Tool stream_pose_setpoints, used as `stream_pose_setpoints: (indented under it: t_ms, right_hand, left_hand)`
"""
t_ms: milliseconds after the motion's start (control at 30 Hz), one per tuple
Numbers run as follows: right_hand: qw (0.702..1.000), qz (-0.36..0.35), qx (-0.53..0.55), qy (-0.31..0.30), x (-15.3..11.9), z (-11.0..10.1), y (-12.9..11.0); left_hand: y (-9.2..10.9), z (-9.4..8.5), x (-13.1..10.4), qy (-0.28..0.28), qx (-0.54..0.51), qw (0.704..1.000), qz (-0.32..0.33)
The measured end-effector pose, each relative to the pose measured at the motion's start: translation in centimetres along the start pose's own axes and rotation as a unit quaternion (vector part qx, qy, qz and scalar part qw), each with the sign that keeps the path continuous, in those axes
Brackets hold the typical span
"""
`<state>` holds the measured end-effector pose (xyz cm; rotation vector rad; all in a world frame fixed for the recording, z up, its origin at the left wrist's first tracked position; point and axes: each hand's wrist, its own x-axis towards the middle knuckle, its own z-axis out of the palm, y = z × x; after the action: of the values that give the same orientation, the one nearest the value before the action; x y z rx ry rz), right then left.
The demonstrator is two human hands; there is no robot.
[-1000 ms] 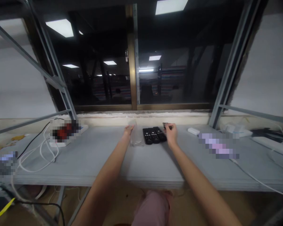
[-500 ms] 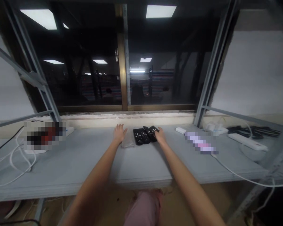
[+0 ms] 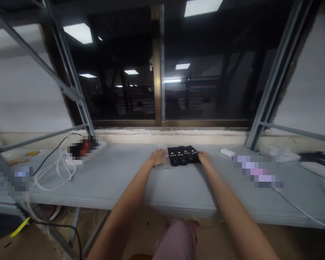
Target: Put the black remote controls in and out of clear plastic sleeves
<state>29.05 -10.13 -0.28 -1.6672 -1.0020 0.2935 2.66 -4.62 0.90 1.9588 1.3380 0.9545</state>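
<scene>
Several black remote controls (image 3: 178,156) lie side by side on the grey tabletop (image 3: 119,180), overlapping at their right. My left hand (image 3: 157,157) rests with its fingers spread on a clear plastic bag (image 3: 162,166), just left of the remotes. My right hand (image 3: 203,157) is at the right edge of the rightmost remote (image 3: 194,153), its fingertips touching it. Whether those fingers grip the remote or only press on it is too small to tell.
A white adapter (image 3: 227,152) and a blurred-out device (image 3: 256,171) with a white cable lie to the right. On the left are a power strip (image 3: 78,159) and looped white cables (image 3: 54,187). Metal frame posts (image 3: 271,79) rise at both sides of the window.
The view has turned to the left. The rightmost remote, tilted over the others before, now lies flatter in the row beside them. My left hand stays on the bag.
</scene>
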Motion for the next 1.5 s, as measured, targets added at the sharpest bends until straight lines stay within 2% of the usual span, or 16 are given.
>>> stream_pose_setpoints:
  t_ms: [100, 233, 300, 400, 567, 633, 767, 867, 1000, 1067, 1167, 1267, 1333, 1367, 1400, 1500]
  right_hand:
    - [0.998, 0.006, -0.064, -0.016, -0.6, 0.1, -0.1]
    - [0.991, -0.003, -0.132, -0.008, -1.6, 0.2, -0.9]
    - [0.984, -0.023, -0.176, 0.007, -2.1, 0.1, -1.4]
    - [0.972, -0.075, -0.222, 0.033, -2.7, 0.1, -2.2]
    - [0.964, -0.202, -0.17, 0.034, -3.8, 0.5, -3.9]
    - [0.947, -0.296, -0.126, 0.005, -4.7, 0.6, -5.0]
    - [0.871, -0.465, -0.085, -0.133, -7.3, 1.1, -7.1]
    - [0.835, -0.505, -0.104, -0.192, -9.1, 1.5, -7.8]
    - [0.83, -0.506, -0.121, -0.198, -9.9, 1.7, -7.9]
    - [0.846, -0.491, -0.12, -0.171, -9.6, 1.7, -7.9]
    - [0.9, -0.416, -0.111, -0.068, -8.1, 1.3, -7.5]
    - [0.961, -0.263, -0.066, 0.057, -5.3, 0.3, -6.0]
    - [0.988, -0.089, 0.014, 0.123, -3.1, -0.5, -4.4]
    - [0.986, 0.013, 0.054, 0.157, -2.1, -0.9, -3.5]
    - [0.98, 0.064, 0.062, 0.179, -1.3, -1.3, -2.6]
    - [0.962, 0.146, 0.073, 0.217, 0.2, -2.0, -0.7]
  left_hand:
    - [0.3, -0.1, -0.2, -0.019, 0.045, 0.998, 0.026]
    - [0.4, -1.0, 0.4, 0.064, -0.001, 0.997, 0.049]
    - [0.3, -1.8, 0.7, 0.124, -0.012, 0.992, 0.018]
    - [-0.4, -3.1, 0.9, 0.194, 0.039, 0.978, -0.066]
    - [-1.5, -4.1, 0.4, 0.224, 0.113, 0.956, -0.155]
    - [-1.5, -4.1, 0.3, 0.223, 0.121, 0.955, -0.152]
    - [-1.2, -3.8, 0.1, 0.215, 0.145, 0.956, -0.137]
    - [-1.0, -3.8, 0.0, 0.222, 0.142, 0.954, -0.142]
    - [-1.0, -3.9, -0.1, 0.237, 0.137, 0.949, -0.153]
    - [-1.0, -3.9, -0.1, 0.238, 0.15, 0.947, -0.157]
    - [-1.2, -4.1, -0.1, 0.247, 0.158, 0.94, -0.173]
    - [-1.4, -4.3, -0.2, 0.255, 0.141, 0.936, -0.195]
    - [-1.4, -4.4, -0.2, 0.256, 0.13, 0.936, -0.203]
    - [-1.4, -4.4, -0.2, 0.257, 0.125, 0.936, -0.206]
    - [-1.5, -4.4, -0.2, 0.257, 0.121, 0.936, -0.206]
    - [-1.5, -4.4, -0.2, 0.26, 0.104, 0.938, -0.206]
